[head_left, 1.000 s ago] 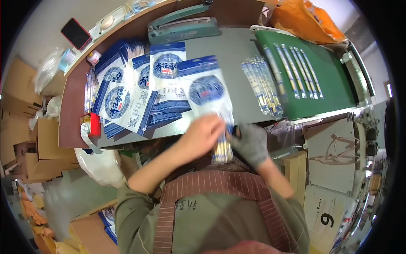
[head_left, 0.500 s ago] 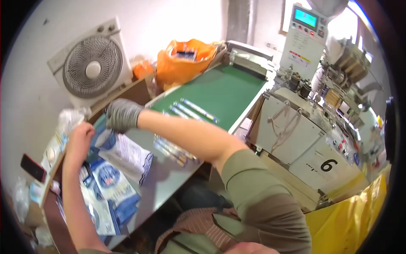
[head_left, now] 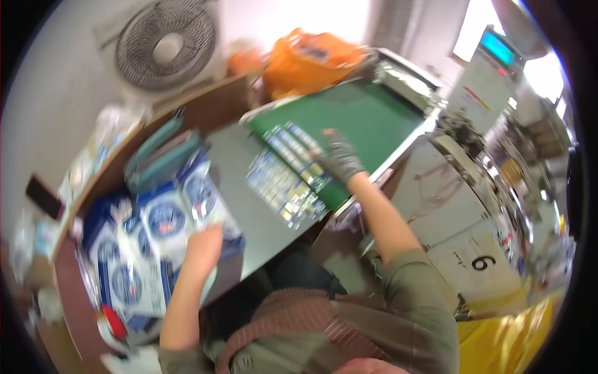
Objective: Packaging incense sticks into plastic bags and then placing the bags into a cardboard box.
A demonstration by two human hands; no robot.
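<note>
My right hand, in a grey glove with bare fingertips, is spread over the front of a green conveyor belt. Beside its fingers, several slim blue-and-white wrapped packets lie side by side on the belt. More such packets sit in a flat cluster on the table in front of it. My bare left hand is closed, at the near edge of a blue-and-white printed bag; what its fingers hold, if anything, is hidden. Other flat bags overlap to its left.
A teal case-like thing rests against the brown board edging the grey table. Behind stand a fan and an orange bag. Machinery flanks the belt on the right; a red-and-white roll sits front left.
My right hand has moved right, from the teal thing to the packets on the belt. My left hand has come down and right to the bags. The view has shifted.
</note>
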